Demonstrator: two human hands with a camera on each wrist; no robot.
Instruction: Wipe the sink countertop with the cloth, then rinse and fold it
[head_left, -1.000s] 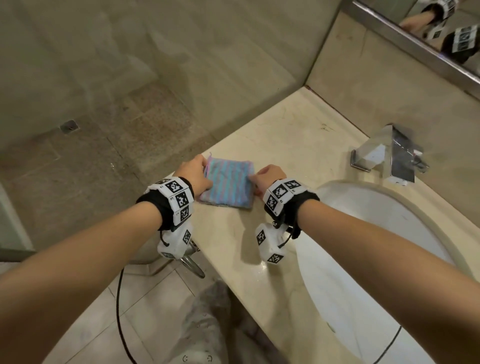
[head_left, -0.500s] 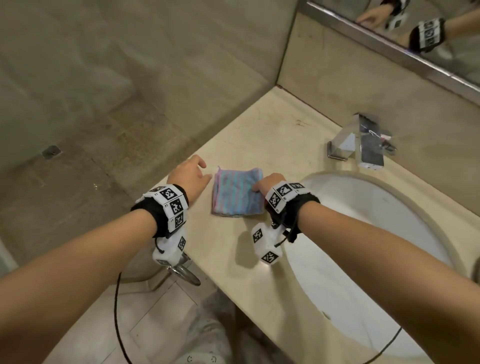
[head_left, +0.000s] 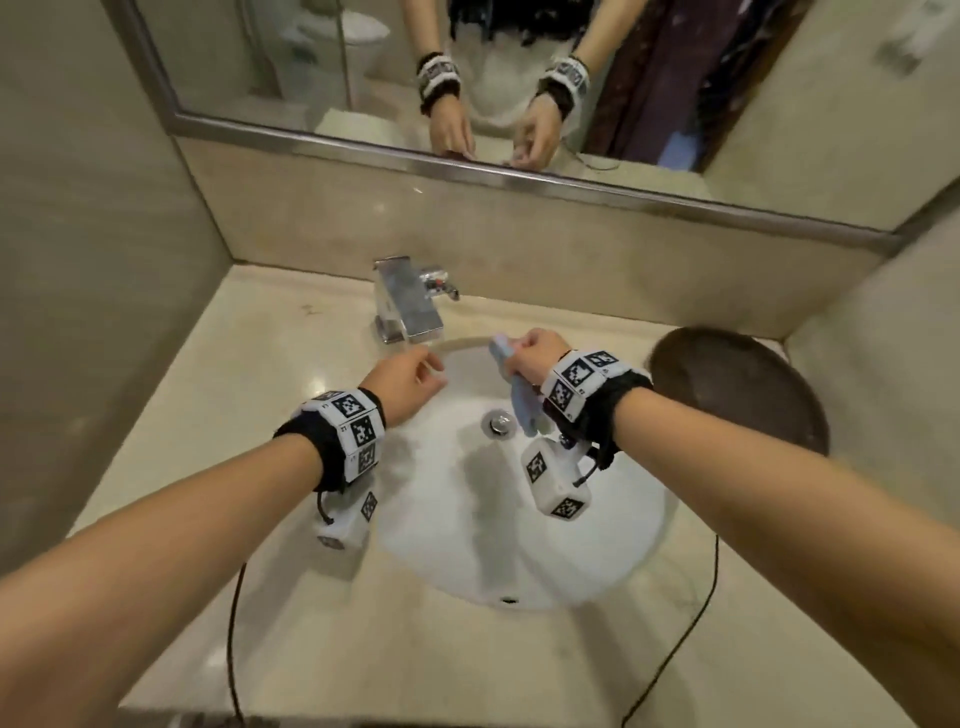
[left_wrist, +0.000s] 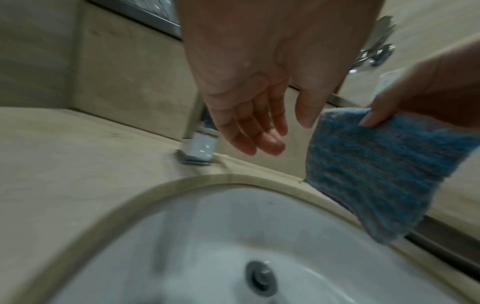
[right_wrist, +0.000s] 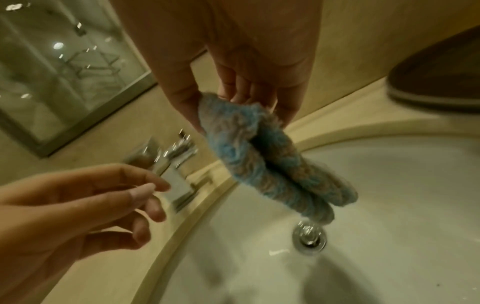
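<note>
- Now the right hand (head_left: 535, 356) pinches the folded fleecy cloth (right_wrist: 262, 164) by its top edge, dangling above the drain (head_left: 500, 422).
- Left hand (head_left: 408, 375) fingers (left_wrist: 255, 131) relaxed, empty, nearer the faucet (head_left: 408, 304).
- Soft, light, probably limp; best gripped along the folded edge.

The cloth (head_left: 521, 395) was a fluffy blue fabric with faint pale stripes, folded into a thick pad. It was held by its upper end and hung down above the white sink (head_left: 447, 499), clear of the basin, its lower end above the metal drain (head_left: 498, 422). The beige stone surface (head_left: 249, 374) surrounded the sink, and the cloth hung nearest its back edge.
</note>
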